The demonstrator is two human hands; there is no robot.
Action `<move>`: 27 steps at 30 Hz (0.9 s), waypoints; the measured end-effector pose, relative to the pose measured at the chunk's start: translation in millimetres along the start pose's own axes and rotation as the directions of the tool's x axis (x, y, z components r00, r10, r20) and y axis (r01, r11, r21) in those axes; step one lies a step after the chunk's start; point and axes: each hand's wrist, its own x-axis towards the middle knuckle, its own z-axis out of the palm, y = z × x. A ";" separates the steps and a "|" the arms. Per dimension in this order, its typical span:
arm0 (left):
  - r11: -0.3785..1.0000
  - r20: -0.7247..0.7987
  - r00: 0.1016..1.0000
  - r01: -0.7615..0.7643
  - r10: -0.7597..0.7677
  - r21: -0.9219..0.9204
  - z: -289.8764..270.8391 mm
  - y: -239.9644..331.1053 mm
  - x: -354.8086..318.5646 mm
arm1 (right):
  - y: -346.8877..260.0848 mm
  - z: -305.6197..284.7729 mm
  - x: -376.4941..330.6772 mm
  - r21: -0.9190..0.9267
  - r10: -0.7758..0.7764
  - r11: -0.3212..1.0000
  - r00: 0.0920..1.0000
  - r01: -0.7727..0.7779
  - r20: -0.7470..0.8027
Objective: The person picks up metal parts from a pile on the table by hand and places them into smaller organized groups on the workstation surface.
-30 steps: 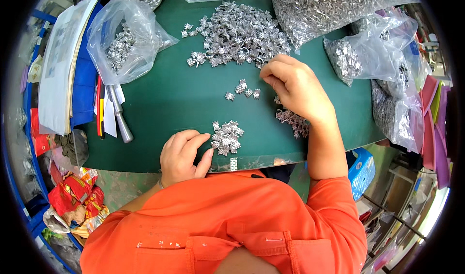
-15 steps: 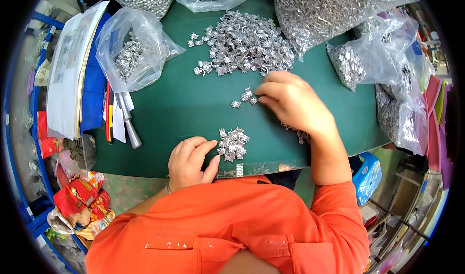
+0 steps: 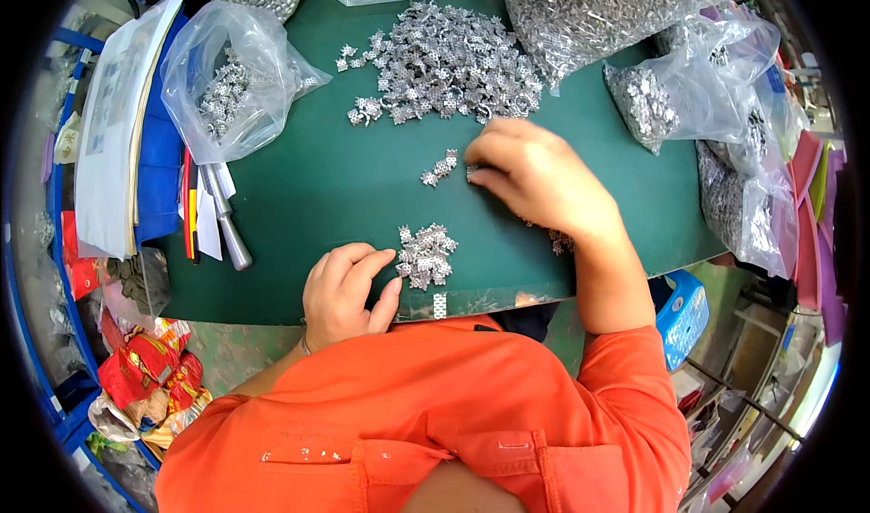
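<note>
Pinches a small silver metal part (image 3: 472,173) between thumb and fingertips of the right hand (image 3: 544,173), just beside a few loose parts (image 3: 439,168) on the green table (image 3: 299,205). Rests the left hand (image 3: 343,291) near the front edge, thumb and forefinger spread, beside a small pile (image 3: 425,256). Faces a larger heap (image 3: 453,60) farther back, between clear plastic bags (image 3: 237,87).
</note>
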 end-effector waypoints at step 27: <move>1.000 -0.003 1.000 -0.021 0.021 -0.013 -1.3 -2.1 1.7 | -10.2 13.7 13.8 0.083 0.033 0.996 0.992 -0.023 -0.122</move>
